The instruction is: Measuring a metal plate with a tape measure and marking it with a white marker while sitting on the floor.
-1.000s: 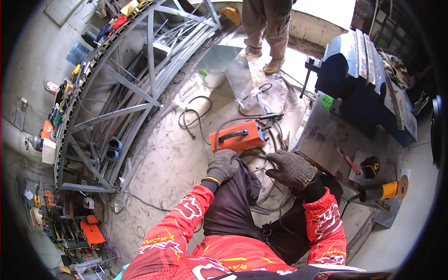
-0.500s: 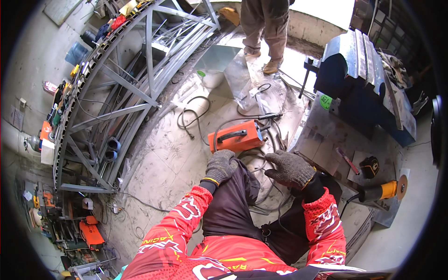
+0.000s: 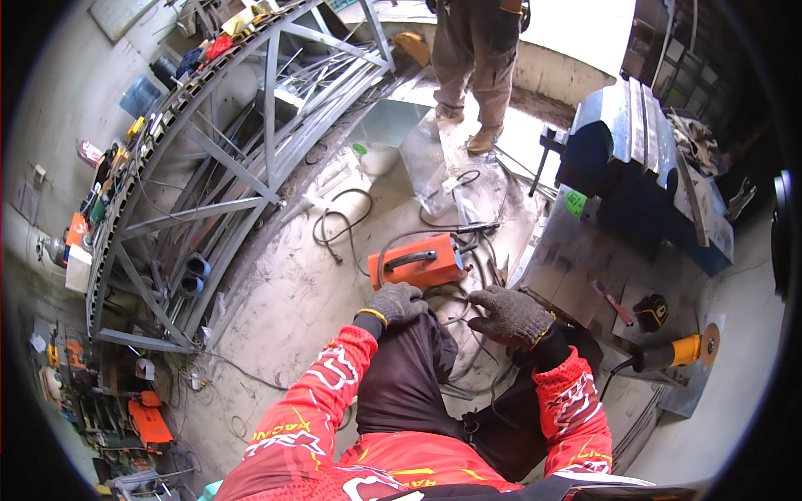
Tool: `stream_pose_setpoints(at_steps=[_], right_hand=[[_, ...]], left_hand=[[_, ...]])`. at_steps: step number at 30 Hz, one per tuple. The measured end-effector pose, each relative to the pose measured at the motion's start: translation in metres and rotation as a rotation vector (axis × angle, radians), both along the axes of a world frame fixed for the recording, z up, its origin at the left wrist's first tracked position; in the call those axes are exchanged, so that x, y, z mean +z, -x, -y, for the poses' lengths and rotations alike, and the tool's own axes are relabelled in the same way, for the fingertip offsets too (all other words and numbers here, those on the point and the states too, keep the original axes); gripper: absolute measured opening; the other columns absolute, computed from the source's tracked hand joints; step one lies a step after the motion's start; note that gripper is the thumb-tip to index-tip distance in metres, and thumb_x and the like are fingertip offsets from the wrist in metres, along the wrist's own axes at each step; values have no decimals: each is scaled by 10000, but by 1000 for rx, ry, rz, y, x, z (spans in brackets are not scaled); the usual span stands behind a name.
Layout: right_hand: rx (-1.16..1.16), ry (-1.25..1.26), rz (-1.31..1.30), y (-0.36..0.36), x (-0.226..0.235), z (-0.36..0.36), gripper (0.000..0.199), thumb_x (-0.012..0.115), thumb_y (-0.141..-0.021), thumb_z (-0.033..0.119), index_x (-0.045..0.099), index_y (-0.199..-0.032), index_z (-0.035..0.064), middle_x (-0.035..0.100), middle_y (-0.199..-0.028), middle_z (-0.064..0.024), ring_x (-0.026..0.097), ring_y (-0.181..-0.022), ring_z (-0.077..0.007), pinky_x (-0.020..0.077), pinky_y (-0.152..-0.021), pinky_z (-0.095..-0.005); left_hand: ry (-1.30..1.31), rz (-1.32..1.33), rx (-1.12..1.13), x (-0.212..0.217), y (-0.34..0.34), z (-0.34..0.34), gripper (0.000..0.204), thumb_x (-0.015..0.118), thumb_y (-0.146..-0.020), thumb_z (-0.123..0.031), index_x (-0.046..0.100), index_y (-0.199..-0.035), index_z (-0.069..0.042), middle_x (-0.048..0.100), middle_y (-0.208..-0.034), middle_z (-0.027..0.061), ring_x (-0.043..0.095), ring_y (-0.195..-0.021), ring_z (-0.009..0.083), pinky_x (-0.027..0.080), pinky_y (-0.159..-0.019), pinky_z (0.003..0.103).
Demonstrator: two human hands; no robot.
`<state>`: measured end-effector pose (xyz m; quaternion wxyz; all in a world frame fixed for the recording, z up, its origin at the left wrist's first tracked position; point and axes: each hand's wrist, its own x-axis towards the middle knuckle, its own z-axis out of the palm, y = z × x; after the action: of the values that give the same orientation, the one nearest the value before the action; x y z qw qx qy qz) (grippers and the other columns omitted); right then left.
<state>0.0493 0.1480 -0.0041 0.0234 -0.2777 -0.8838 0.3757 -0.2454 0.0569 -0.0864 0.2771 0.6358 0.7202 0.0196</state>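
The person's left hand (image 3: 393, 302), in a dark grey knitted glove with a yellow-edged cuff, lies on the left knee of a pair of dark trousers (image 3: 397, 376); its fingers are close together and point right, and whether they grip the cloth cannot be told. The right hand (image 3: 512, 316), gloved the same way, is by the right knee, thumb and fingers apart, with nothing visible in its grasp. An orange box-shaped machine with a black top handle (image 3: 422, 274) lies on the pale, smudged floor (image 3: 288, 313), just beyond the left hand; the glove overlaps its near edge in view, so contact is unclear. A dark, looped cable (image 3: 371, 204) spreads over the floor beyond the machine's left end. To the right, a grey metal work surface (image 3: 576, 259) carries a red-handled tool (image 3: 614, 303) and a black-and-yellow tape measure (image 3: 651, 313), with a yellow-and-black angle grinder (image 3: 668, 354) near its closer edge. Farther off, a co-worker in brown trousers (image 3: 480, 63) stands beside a shiny, see-through-looking sheet (image 3: 422, 159). Along the left runs a grey steel rack (image 3: 271, 108) full of long metal bars.
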Motion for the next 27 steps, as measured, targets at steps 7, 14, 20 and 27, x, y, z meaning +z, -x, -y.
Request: stream_pose_setpoints(at_steps=[7,14,20,27], right_hand=[[-54,26,96,-4,2,-3,574,704,-922,439,603,-1372,97,661,-1240,-219,655,-1140,-412,528,-967,-493],[44,-70,73,10,-5,-2,556,659,-902,410,604,-1401,170,674,-1296,-186,685,-1125,-375,546,-964,-484],[29,-62,84,-2,-1,-2,565,648,-903,432,597,-1410,187,670,-1310,-190,690,-1118,-378,557,-957,-493],[26,-41,88,-3,3,-3,550,654,-908,416,606,-1404,183,645,-1346,-183,669,-1156,-375,543,-978,-496]], left_hand=[[58,-45,157,-1,-15,-15,395,587,-896,-398,754,-1138,-135,740,-1134,180,697,-1076,373,527,-981,496],[-137,10,193,-6,-5,5,359,609,-898,-383,764,-1113,-141,746,-1102,176,704,-1055,378,542,-946,489],[-44,-30,251,-3,-15,-3,350,618,-905,-378,766,-1141,-166,744,-1123,181,699,-1081,383,535,-968,488],[-29,-40,257,-1,-13,-5,351,622,-909,-382,759,-1155,-172,743,-1133,175,698,-1085,382,528,-980,483]])
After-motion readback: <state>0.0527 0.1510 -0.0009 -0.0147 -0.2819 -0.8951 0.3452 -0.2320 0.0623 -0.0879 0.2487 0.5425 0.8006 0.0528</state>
